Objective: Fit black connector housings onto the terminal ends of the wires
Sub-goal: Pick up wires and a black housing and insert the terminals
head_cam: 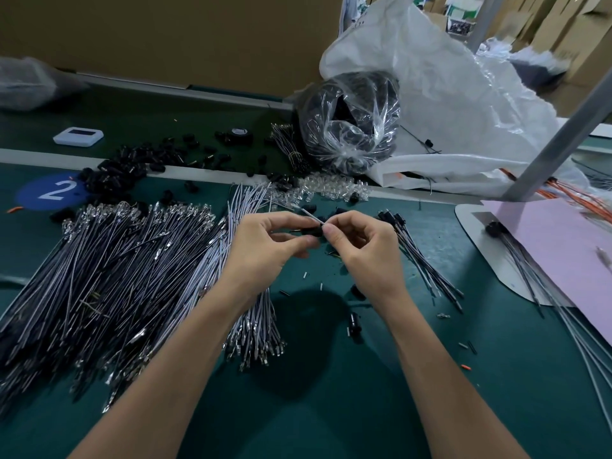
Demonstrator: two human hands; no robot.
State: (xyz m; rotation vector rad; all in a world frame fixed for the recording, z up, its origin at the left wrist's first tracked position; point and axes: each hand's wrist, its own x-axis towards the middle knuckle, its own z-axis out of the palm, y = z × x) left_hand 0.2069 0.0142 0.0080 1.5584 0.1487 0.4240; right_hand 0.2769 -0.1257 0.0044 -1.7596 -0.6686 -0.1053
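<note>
On the green desk [331, 409], nearest the viewer, a stray black part [353, 323] is seen at five o'clock from the hands, and a bundle [256, 326] of pale wires with bare metal terminals is laid at seven o'clock. Above these, a small black housing [317, 231] is pinched between thumb and curled fingers of the left hand [275, 240], while a thin white wire [311, 215] is gripped close to its end by the right hand [361, 246]. The two are brought together at the fingertips, though whether the terminal is already seated cannot be told. The wire is judged light and limp, so it is best held just behind the terminal, where a push will not buckle it; the thin metal may be bent if forced askew. The housing is judged hard, smooth and easily dropped, and is best taken by its sides with the opening left free. A dark pile [109, 276] of wires is spread at nine o'clock, leads [424, 260] with black ends at three o'clock, and loose housings [116, 173] at eleven o'clock. Farthest, at one o'clock, a clear bag [347, 127] of black parts is set.
</note>
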